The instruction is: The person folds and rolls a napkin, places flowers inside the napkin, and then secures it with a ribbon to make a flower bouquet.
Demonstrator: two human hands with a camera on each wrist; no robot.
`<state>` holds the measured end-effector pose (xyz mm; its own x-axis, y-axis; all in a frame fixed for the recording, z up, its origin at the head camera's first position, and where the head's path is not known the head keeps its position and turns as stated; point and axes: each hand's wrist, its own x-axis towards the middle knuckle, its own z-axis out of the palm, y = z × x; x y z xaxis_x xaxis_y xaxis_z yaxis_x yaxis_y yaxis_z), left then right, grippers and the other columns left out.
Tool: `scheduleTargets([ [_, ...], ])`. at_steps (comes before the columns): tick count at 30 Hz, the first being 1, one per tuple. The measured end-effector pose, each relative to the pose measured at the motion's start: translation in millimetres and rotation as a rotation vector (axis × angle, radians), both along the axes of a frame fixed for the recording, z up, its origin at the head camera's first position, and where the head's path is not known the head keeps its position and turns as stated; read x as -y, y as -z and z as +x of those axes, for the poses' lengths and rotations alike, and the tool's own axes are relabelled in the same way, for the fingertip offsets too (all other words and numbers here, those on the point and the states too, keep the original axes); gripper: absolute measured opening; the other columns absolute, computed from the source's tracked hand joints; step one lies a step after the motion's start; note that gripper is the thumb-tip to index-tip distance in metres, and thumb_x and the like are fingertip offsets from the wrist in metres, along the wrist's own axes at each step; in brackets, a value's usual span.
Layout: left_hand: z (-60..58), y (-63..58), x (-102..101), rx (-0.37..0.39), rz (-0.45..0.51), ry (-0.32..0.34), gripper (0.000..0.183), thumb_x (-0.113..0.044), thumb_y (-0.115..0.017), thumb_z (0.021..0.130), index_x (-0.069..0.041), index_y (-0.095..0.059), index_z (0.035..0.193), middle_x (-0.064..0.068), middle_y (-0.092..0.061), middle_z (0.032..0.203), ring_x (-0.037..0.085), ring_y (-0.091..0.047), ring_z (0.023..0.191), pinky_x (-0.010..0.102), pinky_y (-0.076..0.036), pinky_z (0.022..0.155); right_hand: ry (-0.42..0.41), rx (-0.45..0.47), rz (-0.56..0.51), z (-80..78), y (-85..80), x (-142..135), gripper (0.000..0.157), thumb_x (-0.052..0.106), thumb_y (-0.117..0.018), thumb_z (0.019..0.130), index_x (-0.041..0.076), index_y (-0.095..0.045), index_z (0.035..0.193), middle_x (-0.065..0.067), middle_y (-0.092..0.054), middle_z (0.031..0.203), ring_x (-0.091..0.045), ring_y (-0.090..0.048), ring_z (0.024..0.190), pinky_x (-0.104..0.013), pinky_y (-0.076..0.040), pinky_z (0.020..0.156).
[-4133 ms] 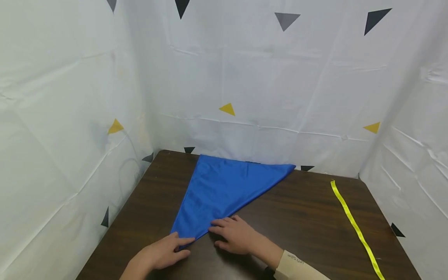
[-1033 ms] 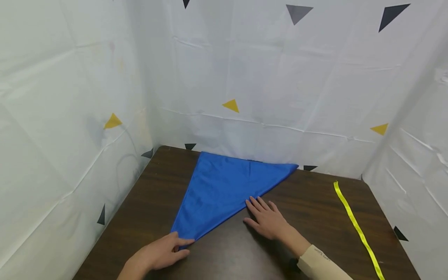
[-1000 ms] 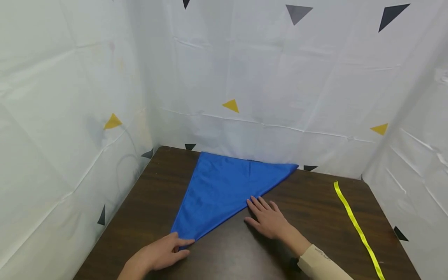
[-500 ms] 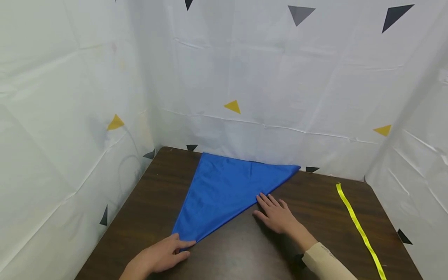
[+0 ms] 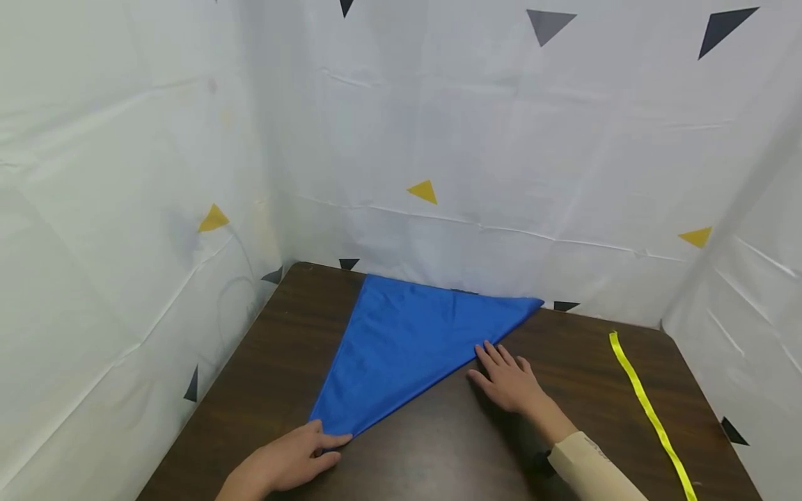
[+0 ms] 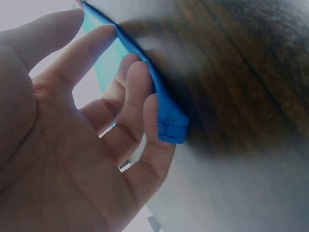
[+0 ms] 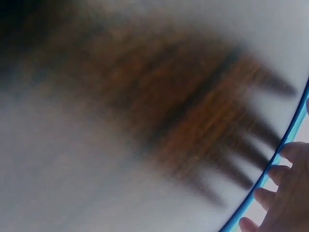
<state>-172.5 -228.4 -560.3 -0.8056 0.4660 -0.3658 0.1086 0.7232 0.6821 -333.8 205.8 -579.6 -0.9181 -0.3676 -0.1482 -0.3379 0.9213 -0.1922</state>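
Observation:
A blue cloth (image 5: 407, 348), folded to a triangle, lies flat on the dark wooden table (image 5: 301, 327). Its long slanted edge runs from the near left corner to the far right. My left hand (image 5: 282, 459) presses that near corner, index finger stretched along the edge. Seen from the left wrist, several fingertips of the hand (image 6: 72, 145) rest against the cloth's hemmed corner (image 6: 171, 123). Farther along the same edge lies my right hand (image 5: 510, 386), palm down with fingers spread, its fingertips on the fold. The right wrist view shows those fingers (image 7: 287, 188) reaching the blue edge (image 7: 236, 217).
A yellow ribbon (image 5: 651, 417) lies lengthwise on the right part of the table. White sheets (image 5: 489, 139) with black, grey and yellow triangles hang at the back and both sides, close to the table's edges. The cloth's far side reaches the back edge.
My right hand has slid along the slanted edge, away from the near corner and toward the far right. My left hand stays on its corner, and the cloth keeps its shape.

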Motion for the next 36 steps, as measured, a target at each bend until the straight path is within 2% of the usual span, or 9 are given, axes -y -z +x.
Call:
scheduleTargets([
  [11,3.3,-1.3,0.7,-0.024,-0.049,-0.018,0.044,-0.045,-0.064,0.107,-0.036,-0.064,0.15,0.0,-0.045,0.094,0.013,-0.042,0.076,0.03,-0.034,0.065,0.08,0.022,0.043,-16.9,-0.4,-5.7,0.075,0.057,-0.043,0.112,0.008,-0.034,0.169,-0.022,-0.028,0.176,-0.048,-0.026,0.162,-0.076,-0.019,0.124],
  [19,4.4,-2.0,1.4,-0.026,-0.063,-0.009,0.042,-0.043,-0.063,0.108,-0.039,-0.063,0.15,-0.001,-0.046,0.094,0.013,-0.043,0.078,0.031,-0.035,0.067,0.116,0.074,0.068,-42.5,-12.6,-22.6,0.079,0.058,-0.039,0.112,0.001,-0.035,0.166,-0.028,-0.03,0.173,-0.052,-0.025,0.161,-0.079,-0.02,0.123],
  [25,9.6,-2.7,1.9,-0.071,-0.059,-0.006,0.042,-0.038,-0.063,0.109,-0.037,-0.064,0.15,-0.003,-0.044,0.092,0.01,-0.039,0.074,0.028,-0.033,0.063,0.14,0.137,0.076,-61.6,-20.3,-39.3,0.084,0.061,-0.037,0.111,-0.004,-0.034,0.165,-0.034,-0.029,0.171,-0.057,-0.023,0.159,-0.081,-0.019,0.122],
  [31,11.8,-2.9,3.4,-0.093,-0.056,0.004,0.042,-0.038,-0.063,0.109,-0.036,-0.063,0.151,-0.003,-0.044,0.092,0.009,-0.04,0.074,0.027,-0.033,0.063,0.17,0.185,0.063,-74.4,-25.9,-56.2,0.085,0.06,-0.034,0.112,-0.007,-0.03,0.165,-0.035,-0.026,0.171,-0.06,-0.021,0.158,-0.082,-0.018,0.121],
  [36,11.8,2.0,6.1,-0.097,-0.05,0.002,0.041,-0.04,-0.062,0.109,-0.037,-0.064,0.15,-0.004,-0.045,0.093,0.009,-0.04,0.075,0.027,-0.035,0.064,0.177,0.205,0.06,-81.6,-25.3,-61.1,0.085,0.06,-0.034,0.112,-0.006,-0.029,0.165,-0.035,-0.025,0.171,-0.06,-0.02,0.158,-0.083,-0.017,0.12],
])
